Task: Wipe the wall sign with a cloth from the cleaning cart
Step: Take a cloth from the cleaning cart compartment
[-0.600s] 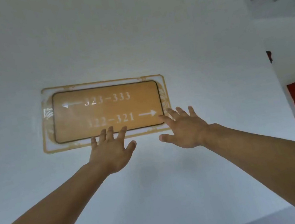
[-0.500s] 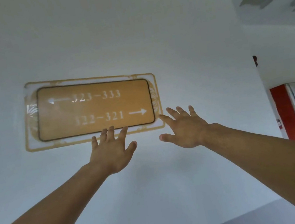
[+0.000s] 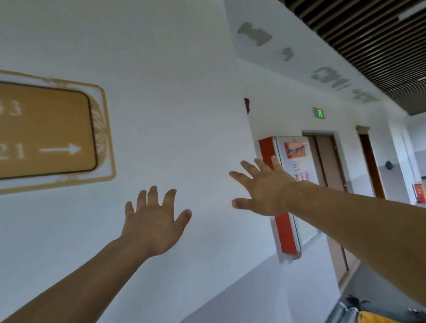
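Note:
The wall sign [image 3: 23, 127] is a tan plate with white room numbers and an arrow, inside a gold frame, cut off by the left edge of the head view. My left hand [image 3: 154, 221] is raised in front of the white wall, below and to the right of the sign, fingers spread and holding nothing. My right hand [image 3: 263, 188] is raised further right, also spread and empty, in front of a red cabinet. The top of the cleaning cart [image 3: 370, 317], grey with a yellow bag, shows at the bottom right. No cloth is visible.
A corridor runs off to the right. A red fire hose cabinet [image 3: 283, 222] juts from the wall just past the corner. Brown doors [image 3: 328, 161] and a green exit light [image 3: 319, 112] follow along it. A dark slatted ceiling [image 3: 377, 15] is overhead.
The view has swung right: the sign slid to the left edge, and the corridor and cart came into sight. Both hands stay raised and spread, now off the sign.

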Demonstrator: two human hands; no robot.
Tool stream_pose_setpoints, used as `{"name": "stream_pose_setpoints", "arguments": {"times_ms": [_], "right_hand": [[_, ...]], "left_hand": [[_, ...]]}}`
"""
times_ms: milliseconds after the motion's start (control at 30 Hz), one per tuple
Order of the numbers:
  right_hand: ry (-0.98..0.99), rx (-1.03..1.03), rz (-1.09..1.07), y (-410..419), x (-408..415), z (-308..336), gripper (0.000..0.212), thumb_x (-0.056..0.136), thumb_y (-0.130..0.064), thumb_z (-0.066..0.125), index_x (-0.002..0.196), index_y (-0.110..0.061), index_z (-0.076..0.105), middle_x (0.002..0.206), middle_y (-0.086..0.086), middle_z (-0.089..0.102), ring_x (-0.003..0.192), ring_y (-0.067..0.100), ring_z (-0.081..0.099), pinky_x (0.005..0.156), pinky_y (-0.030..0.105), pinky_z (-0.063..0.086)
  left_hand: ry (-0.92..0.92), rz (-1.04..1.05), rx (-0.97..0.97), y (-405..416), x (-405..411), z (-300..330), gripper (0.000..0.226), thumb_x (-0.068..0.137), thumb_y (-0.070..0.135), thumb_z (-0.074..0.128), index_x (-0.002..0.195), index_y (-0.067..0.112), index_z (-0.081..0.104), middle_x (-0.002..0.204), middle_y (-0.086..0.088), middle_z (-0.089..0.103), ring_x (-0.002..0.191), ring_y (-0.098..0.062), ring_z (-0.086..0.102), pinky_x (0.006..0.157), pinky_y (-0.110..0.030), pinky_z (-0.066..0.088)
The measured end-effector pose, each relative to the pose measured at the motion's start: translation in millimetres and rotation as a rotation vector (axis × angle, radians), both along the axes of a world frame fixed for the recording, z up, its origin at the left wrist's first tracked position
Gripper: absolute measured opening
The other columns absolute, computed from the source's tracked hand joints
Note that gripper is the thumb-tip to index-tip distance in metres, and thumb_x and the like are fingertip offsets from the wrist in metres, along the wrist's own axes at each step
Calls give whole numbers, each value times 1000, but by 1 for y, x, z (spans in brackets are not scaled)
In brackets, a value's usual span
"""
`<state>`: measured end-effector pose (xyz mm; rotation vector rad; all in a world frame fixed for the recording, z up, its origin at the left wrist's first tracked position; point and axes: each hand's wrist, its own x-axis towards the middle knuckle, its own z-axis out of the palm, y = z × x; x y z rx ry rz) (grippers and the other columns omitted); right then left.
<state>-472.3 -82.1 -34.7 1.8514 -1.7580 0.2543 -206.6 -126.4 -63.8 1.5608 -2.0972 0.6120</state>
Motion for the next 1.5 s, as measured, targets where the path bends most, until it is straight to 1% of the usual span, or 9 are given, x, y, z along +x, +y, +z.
{"name": "stream_pose_setpoints", "arguments": {"times_ms": [300, 533, 633, 800, 967, 1133, 1233, 1300, 1500], "right_hand": [[22, -80, -86, 18, -150, -7, 80, 94, -75, 23, 158, -34, -3, 168, 6, -7, 153, 35, -6, 120, 62, -4], [-4, 12, -241, 35, -287, -60, 79, 94, -74, 23, 158, -35, -2, 168, 5, -6, 153, 33, -8, 120, 62, -6], [-49, 83, -347, 50, -348, -91, 79, 95, -73, 26, 158, -35, -2, 168, 5, -7, 153, 33, -9, 120, 61, -6], [-177, 184, -533, 72, -437, -141, 80, 94, -73, 29, 159, -36, -1, 168, 4, -10, 153, 33, -9, 119, 62, -7], [-178, 301, -670, 93, -490, -211, 81, 93, -76, 27, 158, -37, -1, 168, 4, -10, 153, 32, -9, 119, 64, -6], [-240, 401, -817, 108, -523, -276, 80, 93, -74, 30, 159, -36, 3, 168, 5, -8, 153, 34, -7, 119, 65, -1], [-297, 441, -868, 110, -536, -317, 80, 94, -73, 31, 159, -36, 2, 168, 5, -8, 153, 34, -7, 119, 65, -2], [-342, 454, -887, 111, -542, -340, 80, 94, -73, 32, 159, -37, 3, 168, 5, -7, 153, 33, -7, 119, 65, -2], [-461, 537, -920, 116, -559, -409, 79, 94, -72, 33, 158, -37, 5, 168, 2, -6, 154, 32, -6, 119, 63, -4]], "left_hand": [[-102, -134, 48, -24, -158, 3, 73, 95, 68, 18, 157, 29, 9, 167, -12, 3, 153, -31, -2, 121, -57, 4], [-170, -358, 96, -35, -327, -31, 72, 96, 66, 21, 156, 28, 9, 166, -13, 4, 153, -32, 0, 121, -57, 6], [-186, -471, 98, -36, -395, -58, 71, 95, 67, 22, 155, 30, 11, 165, -10, 9, 152, -32, 6, 121, -57, 11], [-237, -622, 196, -51, -495, -109, 73, 95, 68, 20, 155, 27, 12, 167, -11, 6, 152, -34, 5, 121, -57, 12], [-259, -777, 351, -64, -574, -175, 71, 95, 65, 26, 153, 25, 18, 162, -12, 20, 148, -35, 16, 117, -55, 22], [-374, -930, 431, -65, -643, -249, 74, 97, 65, 26, 157, 27, 9, 167, -12, 3, 153, -32, 2, 121, -53, 10], [-410, -973, 485, -71, -674, -289, 73, 97, 65, 29, 157, 26, 10, 167, -13, 3, 152, -32, 3, 121, -52, 11], [-416, -993, 532, -77, -690, -311, 72, 97, 63, 30, 156, 25, 13, 166, -14, 7, 152, -32, 6, 121, -51, 13], [-404, -1062, 593, -93, -706, -391, 59, 98, 53, 39, 147, 21, 34, 152, -12, 39, 140, -32, 36, 111, -45, 31]]}}
